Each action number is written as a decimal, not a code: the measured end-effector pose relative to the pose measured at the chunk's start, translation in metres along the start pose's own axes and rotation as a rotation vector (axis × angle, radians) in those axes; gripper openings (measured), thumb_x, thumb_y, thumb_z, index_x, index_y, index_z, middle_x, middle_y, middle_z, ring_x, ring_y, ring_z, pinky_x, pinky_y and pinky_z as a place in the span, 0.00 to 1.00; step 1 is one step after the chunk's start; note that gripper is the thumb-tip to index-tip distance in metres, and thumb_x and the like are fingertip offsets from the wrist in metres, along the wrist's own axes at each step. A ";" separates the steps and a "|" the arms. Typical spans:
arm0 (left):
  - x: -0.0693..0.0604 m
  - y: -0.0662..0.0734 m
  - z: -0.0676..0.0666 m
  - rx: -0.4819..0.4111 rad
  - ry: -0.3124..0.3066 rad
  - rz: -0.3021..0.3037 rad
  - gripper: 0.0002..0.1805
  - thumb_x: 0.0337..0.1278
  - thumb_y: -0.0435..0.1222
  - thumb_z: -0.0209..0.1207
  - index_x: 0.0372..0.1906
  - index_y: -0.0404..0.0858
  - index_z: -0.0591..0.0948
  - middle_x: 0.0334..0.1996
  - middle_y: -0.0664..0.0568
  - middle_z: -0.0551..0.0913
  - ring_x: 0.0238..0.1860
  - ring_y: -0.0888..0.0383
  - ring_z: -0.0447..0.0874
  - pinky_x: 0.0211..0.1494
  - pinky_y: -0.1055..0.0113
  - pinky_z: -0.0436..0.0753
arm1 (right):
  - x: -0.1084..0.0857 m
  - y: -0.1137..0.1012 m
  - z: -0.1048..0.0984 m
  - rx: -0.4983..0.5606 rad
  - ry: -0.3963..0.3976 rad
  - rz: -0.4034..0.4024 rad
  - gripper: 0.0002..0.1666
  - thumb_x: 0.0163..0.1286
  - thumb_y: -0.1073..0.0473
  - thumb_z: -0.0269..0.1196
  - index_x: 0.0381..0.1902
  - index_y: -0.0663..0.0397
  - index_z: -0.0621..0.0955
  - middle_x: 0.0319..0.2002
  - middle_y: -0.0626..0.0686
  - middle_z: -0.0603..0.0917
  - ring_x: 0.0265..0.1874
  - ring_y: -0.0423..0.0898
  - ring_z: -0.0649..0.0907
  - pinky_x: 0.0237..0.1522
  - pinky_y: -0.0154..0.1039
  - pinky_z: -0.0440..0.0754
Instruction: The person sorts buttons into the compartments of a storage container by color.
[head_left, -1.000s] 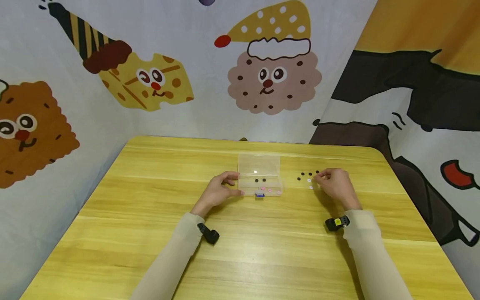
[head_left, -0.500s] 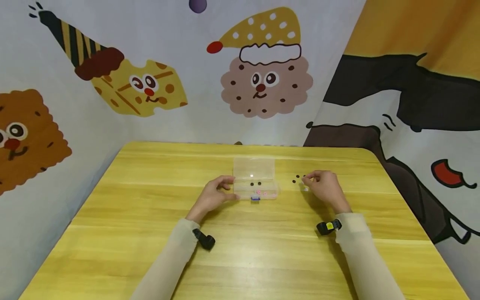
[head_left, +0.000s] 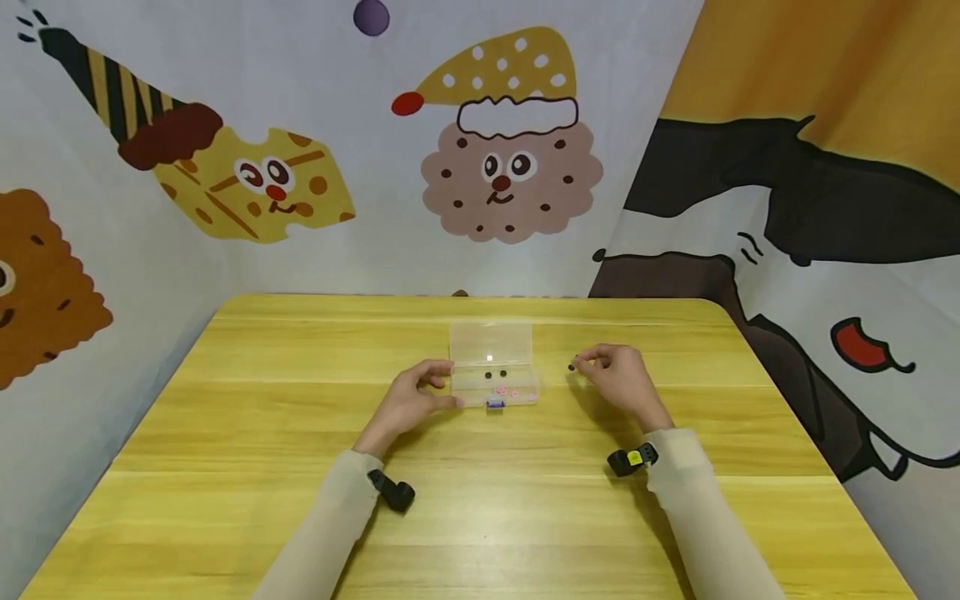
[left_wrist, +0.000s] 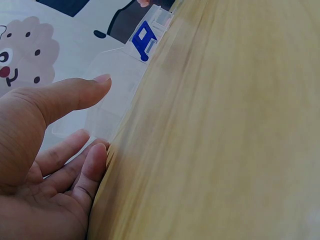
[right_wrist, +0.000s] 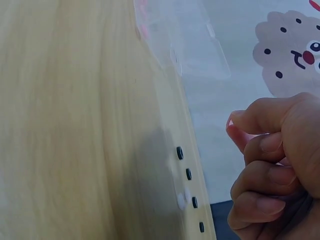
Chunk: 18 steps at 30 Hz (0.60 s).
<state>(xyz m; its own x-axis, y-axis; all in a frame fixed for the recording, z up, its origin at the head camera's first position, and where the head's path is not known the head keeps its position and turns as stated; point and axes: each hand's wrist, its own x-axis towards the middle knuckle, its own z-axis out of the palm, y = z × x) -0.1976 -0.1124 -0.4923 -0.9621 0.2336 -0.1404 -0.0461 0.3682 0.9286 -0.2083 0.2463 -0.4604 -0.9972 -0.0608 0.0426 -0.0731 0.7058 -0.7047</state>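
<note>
A clear plastic box (head_left: 468,343) lies on the table with its lid raised at the back and a blue latch (head_left: 495,405) in front. Black buttons (head_left: 488,375) and small pink pieces (head_left: 501,390) sit in its compartments. My left hand (head_left: 405,404) holds the box's left end, thumb at the front corner and fingers behind. Right of the box, my right hand (head_left: 618,379) pinches thumb and forefinger together; a pale edge shows there, seemingly a small button, mostly hidden. Below it in the right wrist view lie several black buttons (right_wrist: 180,153) and white ones (right_wrist: 181,201).
The wooden table (head_left: 480,517) extends in front of the box. A cartoon-printed cloth (head_left: 322,267) hangs right behind the table's back edge. Each wrist wears a small black camera (head_left: 397,497).
My right hand has shifted left, closer to the box, and now covers most of the loose buttons in the head view. The left hand stays at the box; the head view has turned slightly.
</note>
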 end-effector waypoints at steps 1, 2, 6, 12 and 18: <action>0.000 0.000 0.000 0.001 0.000 0.000 0.36 0.51 0.44 0.77 0.68 0.50 0.78 0.62 0.57 0.81 0.58 0.53 0.76 0.62 0.52 0.75 | 0.000 -0.001 0.001 0.005 0.000 0.002 0.13 0.75 0.51 0.64 0.44 0.52 0.88 0.14 0.48 0.74 0.11 0.42 0.65 0.14 0.35 0.62; 0.000 0.000 0.000 0.000 0.001 0.000 0.36 0.51 0.43 0.77 0.68 0.50 0.78 0.62 0.57 0.81 0.58 0.53 0.76 0.62 0.52 0.75 | -0.001 -0.002 0.001 0.008 0.000 0.002 0.13 0.75 0.50 0.64 0.43 0.52 0.88 0.14 0.48 0.74 0.11 0.42 0.65 0.15 0.35 0.62; -0.001 0.000 0.000 -0.004 0.001 -0.005 0.36 0.51 0.43 0.77 0.67 0.50 0.78 0.61 0.57 0.81 0.58 0.52 0.76 0.63 0.51 0.75 | -0.001 -0.006 0.005 0.012 0.002 -0.005 0.12 0.74 0.49 0.65 0.42 0.50 0.88 0.15 0.48 0.74 0.11 0.42 0.65 0.15 0.34 0.61; 0.000 0.000 0.001 -0.004 0.005 -0.009 0.35 0.50 0.43 0.77 0.67 0.50 0.78 0.61 0.56 0.81 0.58 0.52 0.77 0.63 0.51 0.75 | -0.002 -0.012 0.010 0.035 0.005 -0.021 0.11 0.74 0.50 0.66 0.41 0.51 0.89 0.14 0.47 0.71 0.12 0.41 0.64 0.15 0.34 0.61; 0.000 0.000 0.000 -0.006 0.010 -0.010 0.35 0.51 0.42 0.77 0.67 0.49 0.78 0.60 0.55 0.81 0.58 0.52 0.76 0.62 0.51 0.75 | -0.002 -0.018 0.015 0.046 -0.010 -0.033 0.11 0.73 0.50 0.66 0.41 0.51 0.89 0.14 0.46 0.70 0.12 0.41 0.64 0.16 0.34 0.61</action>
<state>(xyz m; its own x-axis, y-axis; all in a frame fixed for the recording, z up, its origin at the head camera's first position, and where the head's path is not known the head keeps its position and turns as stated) -0.1975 -0.1119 -0.4921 -0.9643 0.2208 -0.1461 -0.0573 0.3647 0.9294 -0.2049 0.2230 -0.4583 -0.9941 -0.0908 0.0596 -0.1052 0.6698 -0.7350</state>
